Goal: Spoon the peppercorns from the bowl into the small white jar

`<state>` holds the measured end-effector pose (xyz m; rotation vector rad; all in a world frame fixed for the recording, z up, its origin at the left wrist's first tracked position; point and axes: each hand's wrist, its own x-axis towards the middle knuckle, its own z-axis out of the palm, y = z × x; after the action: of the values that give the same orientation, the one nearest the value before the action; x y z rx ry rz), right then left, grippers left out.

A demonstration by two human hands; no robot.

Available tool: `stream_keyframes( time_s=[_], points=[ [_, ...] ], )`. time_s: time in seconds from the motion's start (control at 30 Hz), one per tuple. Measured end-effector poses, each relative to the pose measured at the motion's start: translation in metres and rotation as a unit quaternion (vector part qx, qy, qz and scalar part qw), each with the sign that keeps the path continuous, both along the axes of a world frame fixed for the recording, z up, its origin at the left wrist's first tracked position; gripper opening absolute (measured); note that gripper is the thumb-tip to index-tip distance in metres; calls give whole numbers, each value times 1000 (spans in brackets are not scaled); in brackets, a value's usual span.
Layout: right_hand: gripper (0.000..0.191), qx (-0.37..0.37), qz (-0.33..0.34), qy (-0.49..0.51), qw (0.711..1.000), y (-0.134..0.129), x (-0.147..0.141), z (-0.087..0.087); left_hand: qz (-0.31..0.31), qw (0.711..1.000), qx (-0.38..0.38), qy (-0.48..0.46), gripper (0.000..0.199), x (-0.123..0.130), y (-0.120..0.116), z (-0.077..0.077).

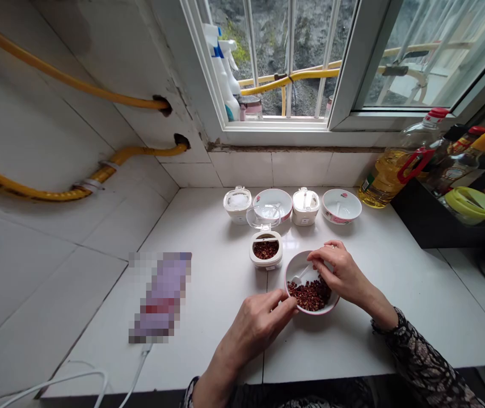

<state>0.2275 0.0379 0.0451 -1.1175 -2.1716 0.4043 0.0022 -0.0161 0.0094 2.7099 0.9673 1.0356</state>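
Note:
A white bowl (pixel 291 271) with a pink rim stands on the counter, holding dark red peppercorns (pixel 310 296). My left hand (pixel 259 320) grips its near-left rim between thumb and fingers. Over the bowl's right side, my right hand (pixel 339 269) is closed on the handle of a small white spoon (pixel 298 279), whose head dips among the peppercorns. Just behind and to the left, a white seasoning jar (pixel 266 263) has its clear lid (pixel 264 217) flipped up. Similar dark red peppercorns fill that jar.
Along the back stand two lidded jars (pixel 237 207) (pixel 306 208) and two white bowls (pixel 273 203) (pixel 341 207). To the right are an oil bottle (pixel 389 170) and a black rack (pixel 418 218) of condiments. A blurred, purplish flat object (pixel 163 297) with a white cable (pixel 138 371) lies left.

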Motion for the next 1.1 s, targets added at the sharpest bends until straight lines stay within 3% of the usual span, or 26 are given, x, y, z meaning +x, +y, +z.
stream_keyframes(
  time_s=[0.17, 0.5, 0.7, 0.9, 1.0, 1.1],
  points=[
    [19, -90, -61, 83, 991, 0, 6, -1, -1, 1000, 1, -3, 17, 0, 0, 0],
    [18, -220, -91, 201, 950, 1, 5, 7, 0, 1000, 1, -1, 19, 0, 0, -4],
    [24, -250, -87, 250, 931, 5, 7, 2, 6, 1000, 11, 6, 21, 1, 0, -2],
    [22, -189, -91, 278, 937, 8, -3, 15, 9, 1000, 4, 10, 21, 1, 0, -3],
    [16, -108, -92, 255, 956, 8, -15, 24, 11, 1000, 11, 11, 20, 2, 0, -4],
    [11, 19, -90, 198, 976, 9, -28, 26, 16, 1000, 17, 8, 21, 2, 1, -4]
  ],
)
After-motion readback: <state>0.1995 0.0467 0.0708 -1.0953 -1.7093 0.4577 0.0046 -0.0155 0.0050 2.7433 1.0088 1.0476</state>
